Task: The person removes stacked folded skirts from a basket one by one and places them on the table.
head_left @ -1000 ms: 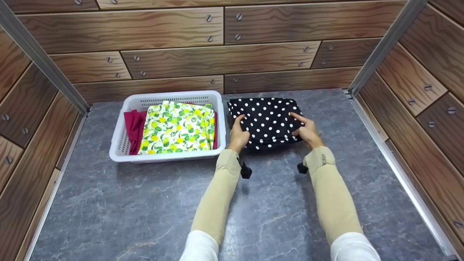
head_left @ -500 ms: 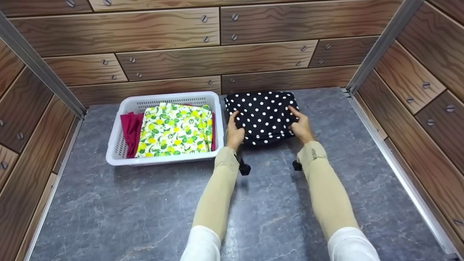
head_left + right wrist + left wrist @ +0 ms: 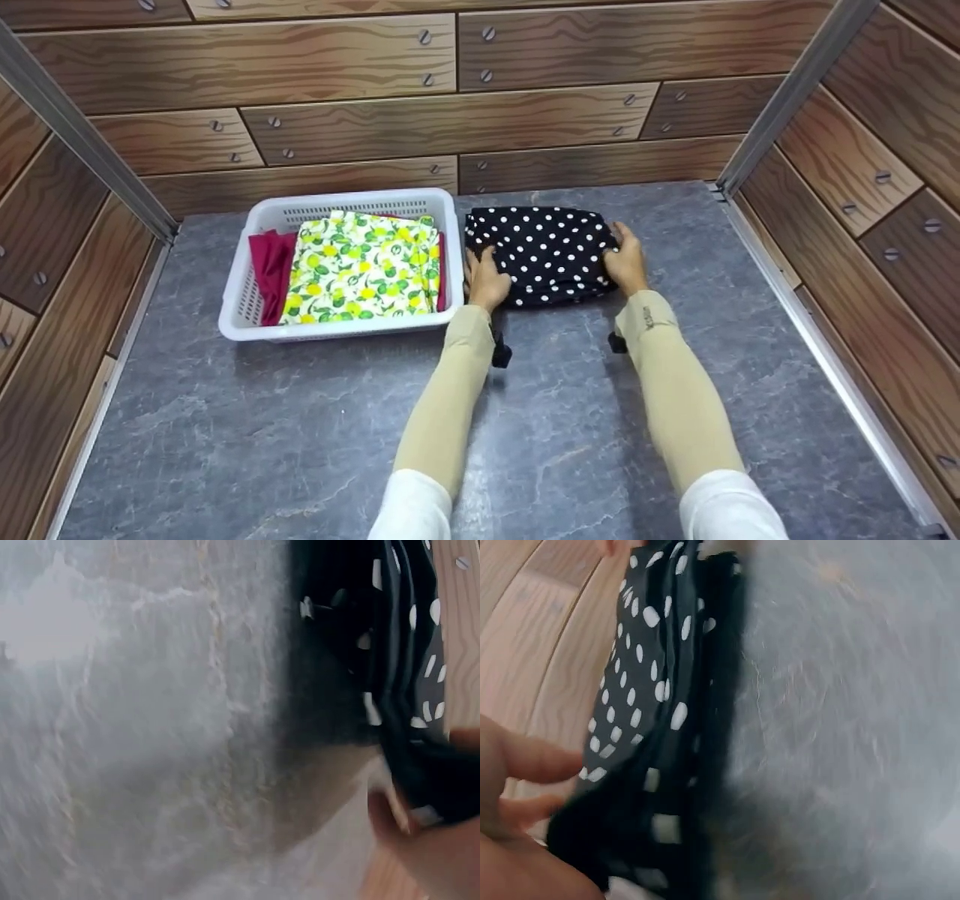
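Cloth, black with white dots, folded: where is it situated?

Over the rear part of the grey desk, just right of the white basket; whether its underside touches the desk cannot be told.

How is it held?

By both ends. The left hand grasps the left end, near the basket's right wall; the right hand grips the right end, its fingers curled round the edge.

And the basket's contents?

A lemon print, folded flat, with red fabric showing at its left and right sides.
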A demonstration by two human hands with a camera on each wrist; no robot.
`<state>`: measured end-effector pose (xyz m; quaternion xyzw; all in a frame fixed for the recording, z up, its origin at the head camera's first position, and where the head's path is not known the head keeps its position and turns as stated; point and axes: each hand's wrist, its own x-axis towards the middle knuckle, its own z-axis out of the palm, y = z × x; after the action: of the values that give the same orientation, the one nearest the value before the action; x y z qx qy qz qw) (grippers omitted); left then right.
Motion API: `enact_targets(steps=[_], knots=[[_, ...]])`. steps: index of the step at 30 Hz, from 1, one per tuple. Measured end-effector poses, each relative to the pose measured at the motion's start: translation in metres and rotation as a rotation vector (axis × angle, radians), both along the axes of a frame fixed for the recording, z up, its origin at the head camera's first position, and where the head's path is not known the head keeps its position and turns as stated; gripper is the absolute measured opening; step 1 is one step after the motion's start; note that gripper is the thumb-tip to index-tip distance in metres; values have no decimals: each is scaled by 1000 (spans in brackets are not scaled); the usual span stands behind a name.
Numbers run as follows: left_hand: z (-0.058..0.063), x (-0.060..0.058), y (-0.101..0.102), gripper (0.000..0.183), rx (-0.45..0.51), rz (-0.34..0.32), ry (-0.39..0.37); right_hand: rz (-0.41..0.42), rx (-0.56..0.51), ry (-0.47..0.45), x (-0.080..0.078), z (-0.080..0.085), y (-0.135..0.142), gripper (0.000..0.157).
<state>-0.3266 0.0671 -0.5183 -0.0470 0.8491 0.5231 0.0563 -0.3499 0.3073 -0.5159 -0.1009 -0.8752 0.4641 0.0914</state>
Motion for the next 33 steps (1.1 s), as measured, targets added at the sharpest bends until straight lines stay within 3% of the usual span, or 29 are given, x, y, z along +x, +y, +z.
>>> enact_targets(steps=[2, 5, 9, 11, 15, 18, 26, 33], knots=[[9, 3, 1, 62, -109, -60, -2, -33, 70, 14, 0, 6, -3, 59], [25, 4, 1, 58, -195, -159, 52, -42, 109, 45, -1, 16, -11, 51], [46, 6, -3, 55, -206, -282, 136, 4, 115, 82, -3, 27, -24, 45], [55, 6, -8, 54, -176, -310, 164, 39, 121, 96, -3, 30, -31, 43], [67, 5, -26, 53, -158, -294, 245, 87, 105, 106, -2, 33, -45, 41], [69, 7, -43, 54, -190, -266, 286, 102, 67, 98, 1, 35, -59, 43], [64, 13, -89, 56, -221, -216, 268, 186, -37, 67, 8, 44, -100, 47], [69, 17, -126, 57, -242, -173, 218, 219, -144, 63, 9, 55, -127, 44]])
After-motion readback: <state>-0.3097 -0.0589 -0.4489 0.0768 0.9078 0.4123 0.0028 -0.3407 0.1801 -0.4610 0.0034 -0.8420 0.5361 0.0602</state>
